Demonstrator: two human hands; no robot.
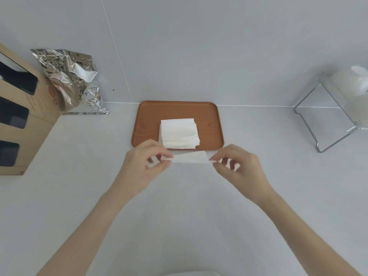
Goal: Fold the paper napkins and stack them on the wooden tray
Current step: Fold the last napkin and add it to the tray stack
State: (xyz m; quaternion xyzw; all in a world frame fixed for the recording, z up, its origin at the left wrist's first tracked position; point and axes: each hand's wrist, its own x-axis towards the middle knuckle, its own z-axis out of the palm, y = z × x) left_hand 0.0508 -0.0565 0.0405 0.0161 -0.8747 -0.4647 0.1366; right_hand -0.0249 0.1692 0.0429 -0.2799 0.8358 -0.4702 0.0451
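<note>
A wooden tray [151, 116] lies on the white counter against the back wall. On its front middle sits a stack of folded white napkins [178, 132]. Just in front of the tray I hold one folded white paper napkin [190, 156] stretched flat in the air. My left hand [143, 164] pinches its left end between thumb and fingers. My right hand [239, 166] pinches its right end the same way. The held napkin hovers over the tray's front rim, close to the stack but apart from it.
A cardboard box [22, 116] with dark cut-outs stands at the left. Crumpled silver foil packaging [71, 78] leans beside it. At the right, a clear stand [328, 120] carries a white tissue pack [350, 80]. White counter [179, 216] stretches in front of me.
</note>
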